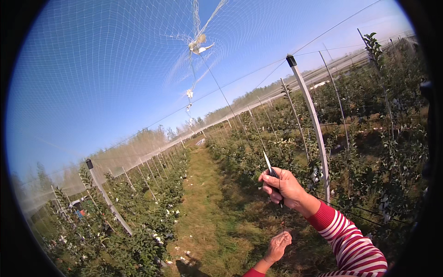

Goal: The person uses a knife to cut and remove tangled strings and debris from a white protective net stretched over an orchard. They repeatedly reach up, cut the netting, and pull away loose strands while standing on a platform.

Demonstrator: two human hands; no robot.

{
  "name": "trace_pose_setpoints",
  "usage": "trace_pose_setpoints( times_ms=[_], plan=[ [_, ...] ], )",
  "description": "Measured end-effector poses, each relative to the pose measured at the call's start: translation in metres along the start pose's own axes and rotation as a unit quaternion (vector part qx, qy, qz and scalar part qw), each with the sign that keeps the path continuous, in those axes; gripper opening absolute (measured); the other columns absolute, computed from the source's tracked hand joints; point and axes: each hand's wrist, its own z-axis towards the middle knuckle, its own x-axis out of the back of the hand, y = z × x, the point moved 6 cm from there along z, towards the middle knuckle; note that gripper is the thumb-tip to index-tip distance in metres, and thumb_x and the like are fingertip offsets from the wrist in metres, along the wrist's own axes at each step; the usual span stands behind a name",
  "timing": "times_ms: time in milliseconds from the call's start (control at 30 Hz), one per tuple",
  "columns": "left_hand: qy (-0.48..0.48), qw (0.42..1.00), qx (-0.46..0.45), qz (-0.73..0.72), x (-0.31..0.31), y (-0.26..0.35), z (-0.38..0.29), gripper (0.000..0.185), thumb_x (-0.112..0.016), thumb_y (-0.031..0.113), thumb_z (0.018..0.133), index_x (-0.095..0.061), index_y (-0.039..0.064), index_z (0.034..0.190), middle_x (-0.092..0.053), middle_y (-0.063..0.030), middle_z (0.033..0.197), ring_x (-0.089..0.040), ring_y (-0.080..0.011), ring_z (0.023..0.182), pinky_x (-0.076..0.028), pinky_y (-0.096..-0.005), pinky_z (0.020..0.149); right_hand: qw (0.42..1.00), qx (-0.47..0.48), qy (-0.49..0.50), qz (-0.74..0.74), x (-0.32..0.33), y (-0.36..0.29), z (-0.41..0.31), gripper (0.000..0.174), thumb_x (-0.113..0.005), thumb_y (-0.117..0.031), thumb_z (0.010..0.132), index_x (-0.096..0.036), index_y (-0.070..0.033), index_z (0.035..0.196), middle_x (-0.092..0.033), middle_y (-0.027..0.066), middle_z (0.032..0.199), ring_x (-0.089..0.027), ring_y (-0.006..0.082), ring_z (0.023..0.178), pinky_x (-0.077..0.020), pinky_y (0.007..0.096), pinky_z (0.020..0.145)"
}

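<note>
My right hand (285, 188) is raised and closed around a pointed bladed tool (267, 161) with a black handle. Its blade points upward; whether it is a knife or closed scissors cannot be made out. Below it, my left hand (278, 245) pinches a thin dark cord (283, 221) that runs up towards my right hand. Another stretch of dark line (218, 86) slants down from a bunched knot of white netting (198, 47) overhead towards my right hand. Whether the two are one cord is unclear.
White netting (104, 59) spreads overhead. A grassy lane (200, 180) lies between orchard rows with wires and stakes. Pale posts with black caps stand at left (109, 197) and right (311, 110). White scraps (185, 259) lie on the grass.
</note>
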Motion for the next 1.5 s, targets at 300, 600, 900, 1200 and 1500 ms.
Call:
trace_pose_setpoints(
  times_ms=[300,600,900,1200,1500],
  plan=[
    [-0.142,0.936,-0.062,0.316,0.041,0.087,0.060,0.020,-0.051,0.017,0.099,-0.061,0.000,0.099,-0.061,-0.0091,0.093,-0.059,-0.0251,0.086,-0.047,-0.0377,0.081,0.961,0.221,0.110,0.127,0.059,-0.042,-0.030,0.010,-0.060,-0.015,0.095,-0.057,-0.006,0.093,-0.036,-0.0070,0.052,-0.030,0.0057,0.039,-0.0401,0.0267,0.040],
    [0.202,0.401,-0.548,0.706,0.062,0.463,0.132,0.048,-0.046,-0.020,0.070,-0.063,0.003,0.108,-0.063,-0.0133,0.108,-0.062,-0.0293,0.100,-0.052,-0.0400,0.082,0.976,0.196,0.060,0.067,0.066,-0.035,-0.042,0.013,-0.062,-0.011,0.094,-0.057,0.000,0.098,-0.053,-0.0011,0.067,-0.042,0.0051,0.045,-0.0454,0.0267,0.043],
    [0.244,0.536,-0.436,0.680,0.033,0.564,0.240,0.015,-0.061,0.008,0.092,-0.071,0.011,0.102,-0.070,-0.0007,0.097,-0.066,-0.0138,0.083,-0.057,-0.0326,0.080,0.983,0.174,0.043,0.048,0.056,0.002,-0.041,0.014,-0.063,-0.010,0.094,-0.057,0.002,0.096,-0.056,0.0025,0.070,-0.053,0.0082,0.051,-0.0496,0.0263,0.048],
    [0.156,0.616,-0.486,0.600,0.002,0.563,0.268,0.022,-0.054,0.002,0.094,-0.074,0.010,0.099,-0.068,-0.0042,0.105,-0.064,-0.0182,0.099,-0.055,-0.0319,0.089,0.987,0.155,0.010,0.033,0.049,0.022,-0.033,0.017,-0.063,-0.014,0.095,-0.059,0.003,0.098,-0.056,0.0004,0.076,-0.055,0.0075,0.057,-0.0500,0.0247,0.049],
    [0.179,0.753,-0.408,0.484,-0.009,0.557,0.275,0.020,-0.045,-0.001,0.093,-0.062,0.002,0.104,-0.068,-0.0126,0.104,-0.064,-0.0202,0.099,-0.048,-0.0342,0.089,0.989,0.141,0.001,0.042,0.037,0.027,-0.033,0.016,-0.064,-0.013,0.094,-0.062,0.002,0.101,-0.059,0.0005,0.076,-0.055,0.0062,0.058,-0.0488,0.0231,0.049]
  ],
)
